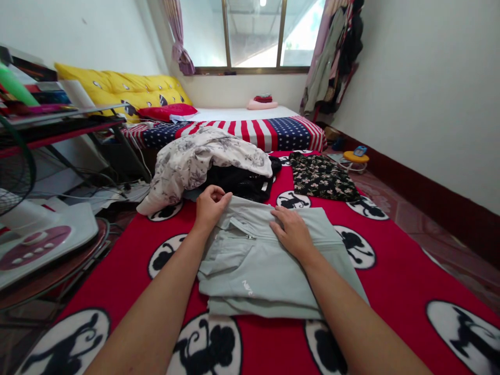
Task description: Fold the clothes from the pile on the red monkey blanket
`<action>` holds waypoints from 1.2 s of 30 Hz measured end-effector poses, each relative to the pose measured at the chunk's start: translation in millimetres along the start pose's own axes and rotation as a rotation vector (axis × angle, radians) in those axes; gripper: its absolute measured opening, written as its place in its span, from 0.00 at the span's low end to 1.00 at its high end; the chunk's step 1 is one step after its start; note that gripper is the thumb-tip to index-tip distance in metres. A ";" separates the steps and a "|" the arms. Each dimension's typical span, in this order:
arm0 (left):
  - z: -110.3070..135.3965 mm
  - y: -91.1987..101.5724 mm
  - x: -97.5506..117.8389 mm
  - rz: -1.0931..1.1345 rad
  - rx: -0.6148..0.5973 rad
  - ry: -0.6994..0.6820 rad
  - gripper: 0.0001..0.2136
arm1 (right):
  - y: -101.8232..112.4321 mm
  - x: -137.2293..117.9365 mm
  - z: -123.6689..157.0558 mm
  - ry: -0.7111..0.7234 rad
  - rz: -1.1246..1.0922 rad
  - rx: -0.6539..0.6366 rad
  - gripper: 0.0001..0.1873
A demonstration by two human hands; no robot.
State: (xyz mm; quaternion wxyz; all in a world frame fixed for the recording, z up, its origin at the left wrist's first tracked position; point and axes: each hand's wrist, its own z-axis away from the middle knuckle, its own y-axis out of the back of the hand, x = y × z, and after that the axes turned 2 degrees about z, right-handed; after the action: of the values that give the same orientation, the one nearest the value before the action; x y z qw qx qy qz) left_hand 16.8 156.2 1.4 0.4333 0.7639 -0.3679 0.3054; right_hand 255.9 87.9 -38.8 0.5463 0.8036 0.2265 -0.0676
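Note:
A pale grey-green garment (265,271) with a zip lies partly folded on a red blanket (394,281) printed with black-and-white roundels. My left hand (210,207) is closed in a pinch on the garment's upper left edge near the collar. My right hand (292,232) lies flat on the garment's upper middle with fingers stretched out, pressing it down. Just beyond my hands is a heap of clothes: a white floral garment (203,161) over a black one (238,182).
A folded dark floral garment (322,177) lies at the blanket's far right. A mattress with a stars-and-stripes cover (258,131) and yellow cushions (125,88) sits behind. A fan base (42,239) and a cluttered table (58,122) stand left; wall and tiled floor right.

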 end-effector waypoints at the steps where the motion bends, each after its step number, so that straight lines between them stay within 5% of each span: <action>1: -1.2 2.1 2.8 0.077 -0.013 0.030 0.14 | 0.2 -0.1 0.0 -0.003 -0.001 -0.001 0.19; 5: -3.1 9.9 11.6 0.443 -0.133 0.200 0.25 | 0.6 0.1 -0.5 0.001 -0.003 0.000 0.19; 9: -2.6 11.4 11.2 0.574 -0.178 0.219 0.34 | 0.3 0.7 -0.7 0.016 -0.007 0.006 0.19; 18: -5.2 -9.8 -14.6 -0.125 -0.011 -0.028 0.09 | 1.0 0.9 -1.2 0.008 0.021 -0.025 0.20; 21: 0.7 -10.4 -6.1 -0.452 -0.048 -0.133 0.10 | 1.0 1.3 -1.6 0.025 0.039 -0.017 0.20; 24: 12.0 -6.7 11.3 -0.553 -0.026 -0.270 0.11 | 0.4 1.7 -1.8 0.025 0.052 -0.014 0.20; 26: 22.3 -4.2 19.6 -0.488 -0.099 -0.389 0.13 | 0.2 1.8 -2.0 0.034 0.056 -0.018 0.20; 31: 41.2 7.3 4.9 -0.533 -0.641 -0.526 0.21 | 1.6 1.8 -1.9 0.056 0.054 -0.019 0.21; 33: 44.4 19.4 -7.1 -0.605 -0.645 -0.457 0.22 | 1.8 2.5 -1.4 0.050 0.042 -0.029 0.22; 36: 56.9 46.6 -15.0 -0.553 -0.495 -0.393 0.18 | 0.2 5.9 -1.2 0.034 0.017 -0.035 0.22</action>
State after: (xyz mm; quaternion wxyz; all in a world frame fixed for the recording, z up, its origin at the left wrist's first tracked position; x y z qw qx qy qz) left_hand -21.4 93.7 -14.9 0.5913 0.7504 -0.2867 -0.0716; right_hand 261.1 90.7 -40.2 0.5569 0.7968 0.2300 -0.0454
